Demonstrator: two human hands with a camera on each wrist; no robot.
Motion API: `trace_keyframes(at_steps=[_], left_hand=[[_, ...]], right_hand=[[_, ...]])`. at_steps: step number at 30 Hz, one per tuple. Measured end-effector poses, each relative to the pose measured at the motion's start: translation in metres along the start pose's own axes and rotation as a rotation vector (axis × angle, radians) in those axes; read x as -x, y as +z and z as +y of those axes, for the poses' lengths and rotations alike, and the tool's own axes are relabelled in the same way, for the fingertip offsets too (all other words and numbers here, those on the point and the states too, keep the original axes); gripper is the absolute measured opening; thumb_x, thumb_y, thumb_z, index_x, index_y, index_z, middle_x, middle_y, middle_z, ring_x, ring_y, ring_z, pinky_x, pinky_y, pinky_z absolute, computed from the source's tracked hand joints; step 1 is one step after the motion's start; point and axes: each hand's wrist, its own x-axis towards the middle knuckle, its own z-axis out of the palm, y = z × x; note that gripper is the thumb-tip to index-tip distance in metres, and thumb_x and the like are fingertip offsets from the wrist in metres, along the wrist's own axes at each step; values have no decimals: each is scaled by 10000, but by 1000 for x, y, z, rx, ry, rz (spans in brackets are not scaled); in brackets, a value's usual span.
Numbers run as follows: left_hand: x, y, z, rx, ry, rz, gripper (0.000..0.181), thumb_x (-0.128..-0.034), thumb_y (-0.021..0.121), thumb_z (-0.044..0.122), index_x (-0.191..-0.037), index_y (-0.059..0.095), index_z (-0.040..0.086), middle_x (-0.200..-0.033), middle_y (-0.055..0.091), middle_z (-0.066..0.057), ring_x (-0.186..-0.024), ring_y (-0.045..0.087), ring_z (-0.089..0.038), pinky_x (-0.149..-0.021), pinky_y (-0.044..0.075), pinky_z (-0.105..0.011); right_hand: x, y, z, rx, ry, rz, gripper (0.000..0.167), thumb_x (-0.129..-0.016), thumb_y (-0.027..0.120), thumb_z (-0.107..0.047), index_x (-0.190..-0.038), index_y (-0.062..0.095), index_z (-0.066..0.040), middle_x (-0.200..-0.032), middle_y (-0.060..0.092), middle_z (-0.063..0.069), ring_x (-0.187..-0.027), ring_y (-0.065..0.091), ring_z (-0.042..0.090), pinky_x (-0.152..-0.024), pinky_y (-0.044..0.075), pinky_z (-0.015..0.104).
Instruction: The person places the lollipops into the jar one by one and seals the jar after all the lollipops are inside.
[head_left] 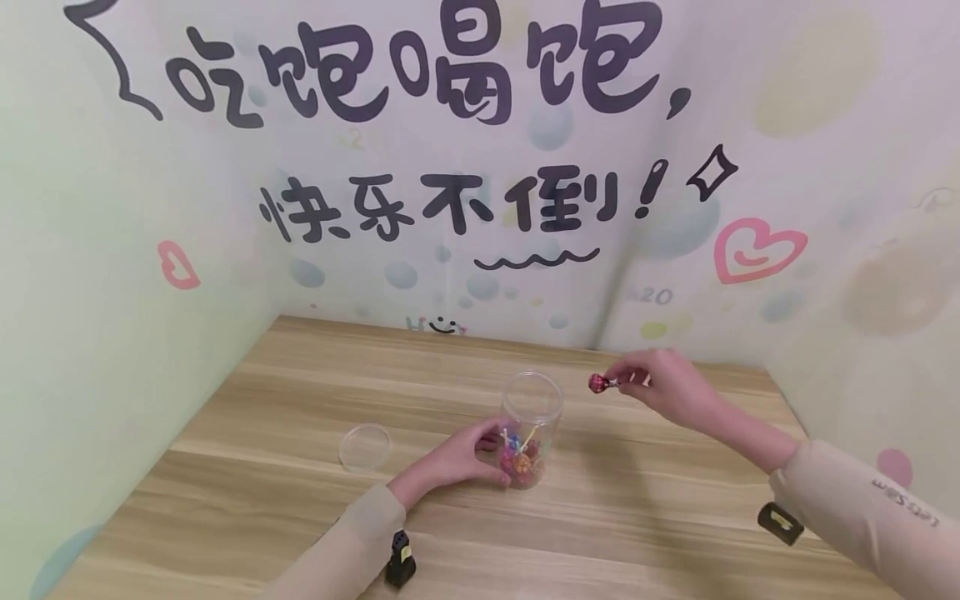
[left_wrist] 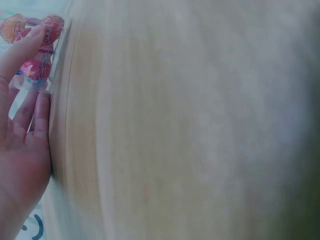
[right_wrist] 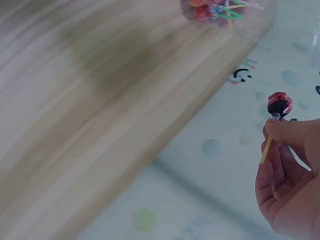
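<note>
Right of the clear cylindrical plastic jar (head_left: 542,417), the right hand (head_left: 667,387) pinches a round, red-wrapped lollipop (head_left: 597,383) between its fingers; the left hand (head_left: 456,460), fingers parted around the jar's lower left side, should hold it steady.

Right fingers (right_wrist: 265,177) in raised pinch
</note>
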Motion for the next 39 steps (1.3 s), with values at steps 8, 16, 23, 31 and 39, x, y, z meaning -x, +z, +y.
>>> trace_keyframes(at_steps=[8,16,23,31,39], left_hand=[[1,0,-1,-1,2,0,818,-772,852,201,-1473,432,168,-1431,535,-89,-1303,530,-262,-1120,438,-403],[0,-1,-3,5,14,-3,793,-777,845,180,-1462,443,168,-1420,544,-77,-1305,528,-252,-1122,436,-395],[1,-2,-1,5,10,-12,790,-787,838,189,-1467,437,174,-1417,541,-82,-1294,529,-258,-1104,443,-384],[0,-1,0,16,20,-10,777,-785,840,182,-1456,449,176,-1402,547,-70,-1282,532,-243,-1105,444,-390],[-1,-2,-2,10,53,-16,758,-789,838,183,-1444,459,181,-1390,559,-71,-1268,529,-239,-1104,450,-420]], right_hand=[[-32,-24,-39,37,-67,-53,165,-816,762,-12,-942,768,-118,-837,746,-13,-720,609,46,-670,558,249],[-49,-32,-74,31,-134,-126,180,-840,739,-9,-953,770,-146,-882,759,-16,-740,616,61,-662,546,262],[-56,-20,-87,-7,-180,-212,173,-851,724,-9,-962,761,-136,-891,753,-25,-752,626,35,-673,534,203],[-57,-2,-90,-52,-212,-278,165,-842,719,6,-946,749,-118,-859,747,-10,-734,622,22,-674,535,173],[-56,12,-89,-59,-234,-250,156,-842,715,23,-925,756,-102,-895,762,-1,-738,624,33,-644,517,159]])
